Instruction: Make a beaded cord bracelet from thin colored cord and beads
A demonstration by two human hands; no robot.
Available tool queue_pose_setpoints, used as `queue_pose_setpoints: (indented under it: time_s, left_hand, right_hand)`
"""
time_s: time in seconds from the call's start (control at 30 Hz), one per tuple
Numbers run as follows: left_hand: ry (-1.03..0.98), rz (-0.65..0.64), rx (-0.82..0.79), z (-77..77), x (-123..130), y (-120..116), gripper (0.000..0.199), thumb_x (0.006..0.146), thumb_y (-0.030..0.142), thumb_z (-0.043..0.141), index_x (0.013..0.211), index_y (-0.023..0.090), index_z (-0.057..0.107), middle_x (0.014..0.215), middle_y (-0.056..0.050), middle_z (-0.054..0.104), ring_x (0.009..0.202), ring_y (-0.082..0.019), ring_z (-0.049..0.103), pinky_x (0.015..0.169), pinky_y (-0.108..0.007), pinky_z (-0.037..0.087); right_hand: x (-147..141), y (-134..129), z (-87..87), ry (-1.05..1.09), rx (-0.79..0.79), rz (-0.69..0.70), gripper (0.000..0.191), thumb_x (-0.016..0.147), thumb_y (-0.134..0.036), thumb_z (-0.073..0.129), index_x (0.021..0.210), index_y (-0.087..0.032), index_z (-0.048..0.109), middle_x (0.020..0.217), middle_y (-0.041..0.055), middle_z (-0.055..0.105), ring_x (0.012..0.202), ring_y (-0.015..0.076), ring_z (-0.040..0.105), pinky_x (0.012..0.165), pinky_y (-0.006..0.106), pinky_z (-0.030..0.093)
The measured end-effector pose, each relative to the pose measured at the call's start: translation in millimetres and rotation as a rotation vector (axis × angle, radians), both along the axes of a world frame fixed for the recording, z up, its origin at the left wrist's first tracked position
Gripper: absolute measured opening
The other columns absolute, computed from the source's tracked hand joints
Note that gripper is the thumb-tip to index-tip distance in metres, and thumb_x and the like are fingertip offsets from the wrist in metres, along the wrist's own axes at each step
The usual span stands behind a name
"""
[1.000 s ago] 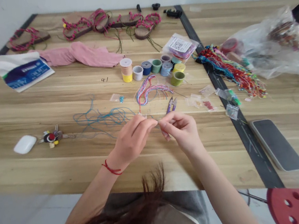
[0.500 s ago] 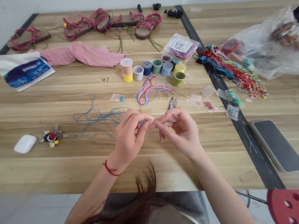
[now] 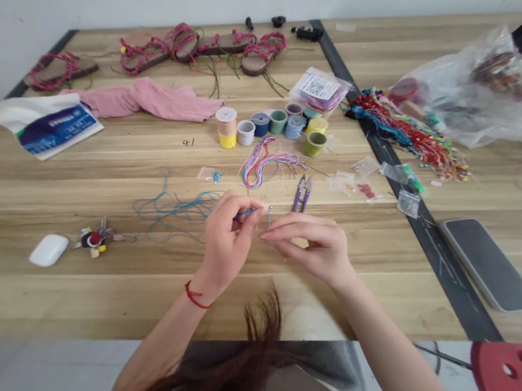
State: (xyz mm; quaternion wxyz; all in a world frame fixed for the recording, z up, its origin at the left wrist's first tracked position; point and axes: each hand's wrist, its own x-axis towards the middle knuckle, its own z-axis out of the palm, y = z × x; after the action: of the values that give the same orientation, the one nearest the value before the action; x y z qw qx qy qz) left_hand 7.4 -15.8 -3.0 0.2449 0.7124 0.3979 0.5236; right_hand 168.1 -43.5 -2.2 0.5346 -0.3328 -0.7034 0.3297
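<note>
- Blue thread (image 3: 246, 212), thin and soft, and here it is, pinched between the left hand's (image 3: 226, 247) thumb and fingertips, right above the wooden table (image 3: 56, 211)!
- Those left fingers are curled and pressed together on it, with a red string bracelet (image 3: 194, 295) around the wrist.
- Just beyond them we see a slim metal pin (image 3: 270, 215), slightly tilted; it's too small for us to tell if it's a needle.
- Over to the right hand (image 3: 314, 247): fingers long and close together, gently curved, their tips near the pin, and we can't see them pinching anything.
- There's a narrow gap between the hands, with open planks below and in front, right up to the table's near edge.
- Just past the pin lie purple-handled thread snips (image 3: 300, 194), their metal blades narrow and pointed.
- Above those, a loose bundle of multicoloured threads (image 3: 265, 164) curls in thin loops, and a row of thread spools (image 3: 269, 125) stands behind it.
- Left of the hands, a tangle of fine blue cord (image 3: 172, 208) sprawls across the wood, reaching the left fingers.
- Farther left we spot a smooth white earbud case (image 3: 48, 250) beside a bunch of keys (image 3: 94, 239).
- Far right, a dark phone (image 3: 488, 263) lies flat, well apart from the action.
</note>
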Motion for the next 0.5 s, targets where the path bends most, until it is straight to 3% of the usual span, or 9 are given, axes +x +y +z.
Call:
queue_pose_setpoints:
  time_s: [0.37,0.5]
  left_hand:
    - [-0.207,-0.053,-0.297,2.3,4.8,-1.5,0.018,0.085,0.035,0.064,0.080,0.017,0.065,0.073,0.000,0.060,0.064,-0.009,0.051,0.059,-0.022,0.040]
    - [-0.294,-0.078,-0.395,0.4,8.5,-1.6,0.025,0.082,0.041,0.066,0.077,0.017,0.065,0.070,0.001,0.060,0.061,-0.008,0.048,0.057,-0.022,0.040]
  right_hand:
    - [6.2,-4.4,-2.6,0.128,0.030,-0.135,0.014,0.076,-0.021,0.075,0.086,-0.031,0.078,0.085,0.0050,0.070,0.079,0.0195,0.066,0.070,0.036,0.057]
    - [8.9,-4.9,-7.4,0.272,-0.072,-0.081,0.009,0.075,-0.027,0.076,0.083,-0.032,0.078,0.081,0.0045,0.069,0.059,0.0149,0.062,0.049,0.030,0.054]
